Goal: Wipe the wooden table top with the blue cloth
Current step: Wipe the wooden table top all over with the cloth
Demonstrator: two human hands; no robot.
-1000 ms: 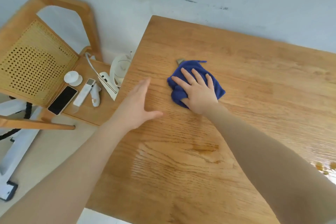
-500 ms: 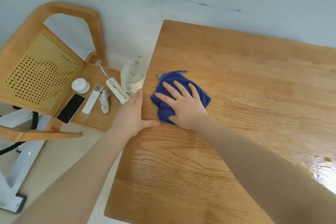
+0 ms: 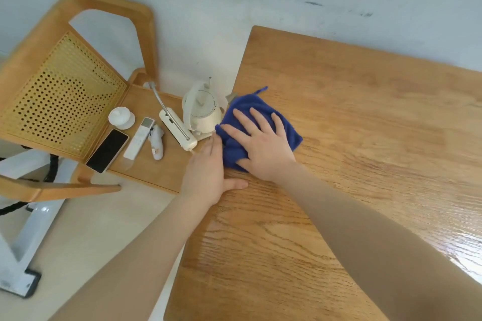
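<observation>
the right hand [image 3: 263, 150] has slid the blue cloth [image 3: 287, 128] leftward to the table's [image 3: 365, 138] left edge.

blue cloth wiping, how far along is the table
Done: hard to tell, no wiped area stands out, though a glossy patch shines at the right edge. In hand: the right hand presses flat on the blue cloth at the wooden table top's left edge, the left hand resting beside it. Left: cannot say how much.

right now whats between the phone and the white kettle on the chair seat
In the head view, a white remote, a small white handheld device and a long white bar-shaped gadget lie between the phone and the kettle.
</observation>
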